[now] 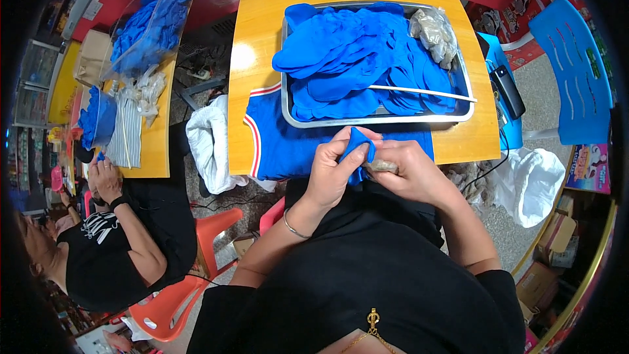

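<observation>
Just off the near edge of the table, a small folded blue fabric piece is pinched between my hands. My left hand is closed on its left side, thumb pressed against the cloth. Closed on its right side is my right hand. A beige, crinkled wad shows beneath the right fingers; its kind I cannot make out. Beyond the hands stands a metal tray heaped with flat, rounded blue fabric pieces. A thin white stick lies across the pile.
A plastic bag of beige lumps rests in the tray's right corner. Blue cloth with striped trim lies under the tray on the wooden table. Left, a co-worker handles blue pieces at another table. A blue chair stands right.
</observation>
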Demonstrator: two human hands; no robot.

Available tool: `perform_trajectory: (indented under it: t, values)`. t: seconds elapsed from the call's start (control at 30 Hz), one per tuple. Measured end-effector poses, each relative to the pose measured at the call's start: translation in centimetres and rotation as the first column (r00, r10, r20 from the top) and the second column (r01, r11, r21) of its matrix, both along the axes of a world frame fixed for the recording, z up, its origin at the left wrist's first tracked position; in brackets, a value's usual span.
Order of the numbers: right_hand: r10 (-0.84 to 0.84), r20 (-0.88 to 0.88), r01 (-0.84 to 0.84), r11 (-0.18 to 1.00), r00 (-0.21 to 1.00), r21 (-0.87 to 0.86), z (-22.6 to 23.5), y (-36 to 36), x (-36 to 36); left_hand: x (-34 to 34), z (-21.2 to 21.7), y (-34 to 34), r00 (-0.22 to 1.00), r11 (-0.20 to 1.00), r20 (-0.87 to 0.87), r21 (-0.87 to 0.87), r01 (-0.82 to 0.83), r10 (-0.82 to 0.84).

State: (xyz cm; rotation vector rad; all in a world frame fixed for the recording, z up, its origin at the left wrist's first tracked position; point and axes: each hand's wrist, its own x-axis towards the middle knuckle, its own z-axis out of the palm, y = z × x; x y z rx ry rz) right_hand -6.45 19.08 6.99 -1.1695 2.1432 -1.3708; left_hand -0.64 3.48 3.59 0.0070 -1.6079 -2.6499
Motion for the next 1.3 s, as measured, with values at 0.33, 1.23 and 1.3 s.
perform_trajectory:
  t: [0.33, 1.23, 1.3]
  values:
    - [-0.111, 0.094, 0.11, 0.994, 0.989, 0.016, -1.1, -0.3, 0.3, 0.3, -1.0, 0.7, 0.997, 0.995, 0.063, 0.085, -0.048, 0.043]
    - [0.039, -0.169, 0.012, 0.957, 0.985, 0.29, -0.5, -1.9, -2.4, 0.4, -2.2, -4.8, 0.985, 0.695, -0.171, -0.713, -0.098, -0.037]
    - [0.012, -0.186, 0.035, 0.97, 0.982, 0.243, -1.2, -2.3, -2.1, 0.5, -2.4, -5.1, 0.98, 0.689, -0.191, -0.717, -0.105, -0.049]
